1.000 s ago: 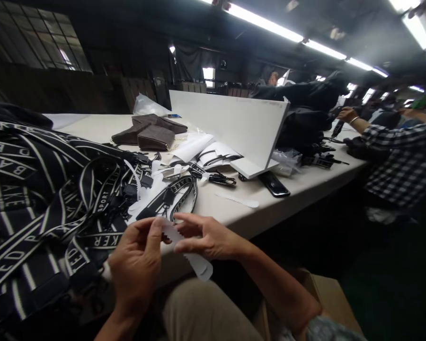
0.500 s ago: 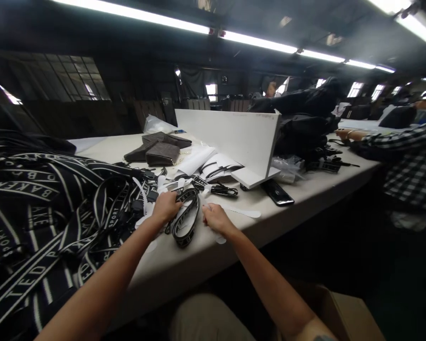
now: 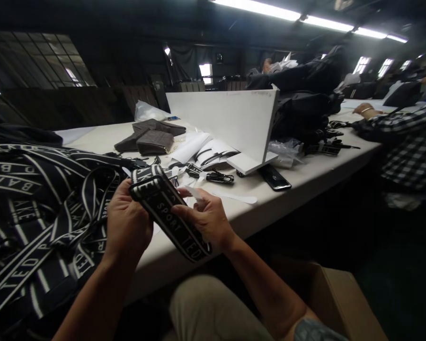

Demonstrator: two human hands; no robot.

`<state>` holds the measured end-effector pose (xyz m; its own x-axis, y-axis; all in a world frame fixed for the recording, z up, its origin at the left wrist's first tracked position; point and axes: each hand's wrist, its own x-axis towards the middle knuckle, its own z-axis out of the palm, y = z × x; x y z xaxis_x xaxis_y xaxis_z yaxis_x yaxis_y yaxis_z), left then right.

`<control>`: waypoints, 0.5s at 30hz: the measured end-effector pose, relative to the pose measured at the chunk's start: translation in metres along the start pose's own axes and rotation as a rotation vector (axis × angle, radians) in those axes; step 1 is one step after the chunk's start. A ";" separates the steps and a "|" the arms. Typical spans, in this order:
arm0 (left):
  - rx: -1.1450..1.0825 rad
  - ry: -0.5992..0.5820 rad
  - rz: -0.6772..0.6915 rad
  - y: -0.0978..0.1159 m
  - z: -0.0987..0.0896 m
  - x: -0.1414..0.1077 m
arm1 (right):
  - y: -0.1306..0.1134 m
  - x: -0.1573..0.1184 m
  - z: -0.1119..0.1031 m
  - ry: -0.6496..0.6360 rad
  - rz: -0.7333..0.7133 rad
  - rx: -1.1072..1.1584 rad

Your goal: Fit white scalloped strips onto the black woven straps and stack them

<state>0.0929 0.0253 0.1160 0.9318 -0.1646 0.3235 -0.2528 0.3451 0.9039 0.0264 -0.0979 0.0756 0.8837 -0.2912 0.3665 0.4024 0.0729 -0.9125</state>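
Observation:
A looped black strap (image 3: 168, 215) with white lettering is held up over the table's front edge. My left hand (image 3: 129, 220) is closed round its left end, beside the buckle. On the strap's right part, my right hand (image 3: 208, 218) grips with the thumb on the lettered face and also has a white paper strip (image 3: 194, 193) between its fingers. Left of my hands lies a large pile of similar straps (image 3: 39, 213). Behind the held strap, white paper strips (image 3: 234, 196) and a small bundled strap (image 3: 218, 177) lie on the table.
A white board (image 3: 223, 121) stands upright on the table (image 3: 284, 203), with a black phone (image 3: 275, 177) by its foot. Brown pouches (image 3: 154, 139) lie behind. A person in a checked sleeve (image 3: 408, 121) is at the right. A cardboard box (image 3: 344, 293) sits below.
The looped strap has been lifted toward the camera and turned in my hands. My right hand has moved from beside the strap onto it. The view has shifted slightly.

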 end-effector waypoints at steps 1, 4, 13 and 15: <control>-0.033 0.010 -0.067 0.000 -0.001 -0.005 | 0.001 -0.005 0.003 -0.054 0.057 -0.003; -0.071 0.078 -0.165 -0.016 -0.009 -0.020 | 0.012 -0.024 0.010 -0.150 0.134 -0.124; -0.085 0.283 -0.223 -0.089 -0.036 -0.072 | 0.043 -0.107 0.029 0.102 0.039 -0.502; -0.046 0.313 -0.247 -0.094 -0.037 -0.082 | 0.048 -0.114 0.029 0.099 0.123 -0.454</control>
<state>0.0504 0.0405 -0.0060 0.9992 0.0389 -0.0096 -0.0056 0.3726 0.9280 -0.0484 -0.0331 -0.0046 0.8823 -0.3979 0.2516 0.1317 -0.3045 -0.9434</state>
